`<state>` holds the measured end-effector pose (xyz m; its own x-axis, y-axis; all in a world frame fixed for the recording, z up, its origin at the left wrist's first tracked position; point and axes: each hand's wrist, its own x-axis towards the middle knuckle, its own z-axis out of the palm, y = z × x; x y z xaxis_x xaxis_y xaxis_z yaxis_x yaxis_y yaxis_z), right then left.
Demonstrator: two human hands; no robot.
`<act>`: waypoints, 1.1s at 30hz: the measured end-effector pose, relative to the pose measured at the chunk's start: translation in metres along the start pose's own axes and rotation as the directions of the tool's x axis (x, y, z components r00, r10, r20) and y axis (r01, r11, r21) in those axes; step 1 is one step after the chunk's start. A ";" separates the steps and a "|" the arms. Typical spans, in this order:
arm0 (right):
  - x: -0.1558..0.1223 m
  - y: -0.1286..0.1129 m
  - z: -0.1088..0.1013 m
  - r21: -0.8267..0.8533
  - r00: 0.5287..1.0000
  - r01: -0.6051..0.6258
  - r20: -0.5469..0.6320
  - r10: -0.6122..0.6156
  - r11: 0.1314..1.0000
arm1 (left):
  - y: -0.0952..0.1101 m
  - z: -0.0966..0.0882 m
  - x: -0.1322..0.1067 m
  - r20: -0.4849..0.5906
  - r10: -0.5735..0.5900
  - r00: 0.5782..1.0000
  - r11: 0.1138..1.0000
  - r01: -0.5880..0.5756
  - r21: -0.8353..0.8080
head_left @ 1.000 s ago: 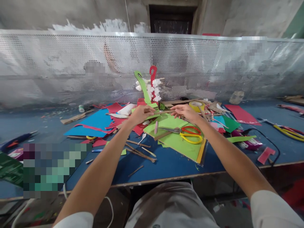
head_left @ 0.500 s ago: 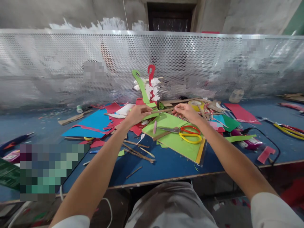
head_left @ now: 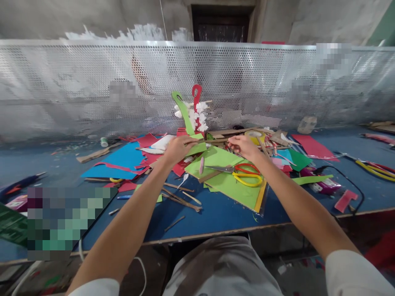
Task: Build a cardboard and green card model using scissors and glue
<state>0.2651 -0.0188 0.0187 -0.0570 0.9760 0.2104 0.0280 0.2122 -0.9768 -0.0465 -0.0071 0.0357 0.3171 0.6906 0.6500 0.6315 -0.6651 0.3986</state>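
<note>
My left hand (head_left: 181, 148) is closed in a pinch on one end of a thin brown strip (head_left: 214, 140), raised over the heap. At the strip's other end, the fingertips of my right hand (head_left: 242, 146) are pinched together; whether they grip the strip or something finer I cannot make out. Light green sheets (head_left: 228, 188) lie below my hands. On them rest scissors (head_left: 247, 173) with red and yellow handles and a small pink piece (head_left: 201, 165). Just beyond stand a green cut-out (head_left: 184, 113) and a red cut-out (head_left: 196, 96) with white flower-like pieces.
A blue sheet (head_left: 115, 158) and red scraps lie left, several brown sticks (head_left: 182, 201) in front. Right are a tape roll (head_left: 255, 136), a purple box (head_left: 324, 184), a black cable (head_left: 354, 181) and yellow-handled pliers (head_left: 375, 169). A perforated metal panel (head_left: 262, 82) borders the table's back.
My right hand has shifted slightly to the right. My left hand has turned a little, and the brown strip sits slightly higher. Other things stay in place.
</note>
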 end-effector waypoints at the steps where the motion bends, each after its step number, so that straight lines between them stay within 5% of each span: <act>1: -0.001 -0.001 0.000 0.011 1.000 -0.008 0.008 0.007 1.000 | 0.000 0.000 0.000 -0.012 0.028 1.000 1.000 -0.028 0.011; 7: -0.016 -0.014 0.007 -0.211 0.949 0.313 0.110 -0.296 0.926 | -0.007 0.004 -0.004 -0.067 0.171 0.983 0.985 -0.169 0.023; 12: -0.027 -0.018 0.019 -0.326 0.914 0.402 0.077 -0.399 0.856 | 0.003 0.014 -0.008 -0.056 0.220 0.974 0.975 -0.222 -0.028; 17: -0.030 -0.018 0.024 -0.354 0.901 0.420 0.053 -0.430 0.836 | 0.011 0.022 -0.012 0.003 0.191 0.982 0.981 -0.191 -0.029; 25: -0.027 -0.018 0.026 -0.285 0.928 0.373 0.102 -0.359 0.883 | 0.006 0.018 -0.011 0.044 0.337 0.941 0.940 -0.338 0.037; 33: -0.026 -0.010 0.028 -0.352 0.911 0.411 0.202 -0.361 0.841 | 0.015 0.031 -0.013 0.122 0.256 0.959 0.962 -0.265 0.068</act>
<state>0.2382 -0.0473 0.0220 -0.2634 0.8021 0.5359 0.3519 0.5972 -0.7208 -0.0193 -0.0170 0.0133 0.5521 0.5269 0.6462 0.5712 -0.8036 0.1673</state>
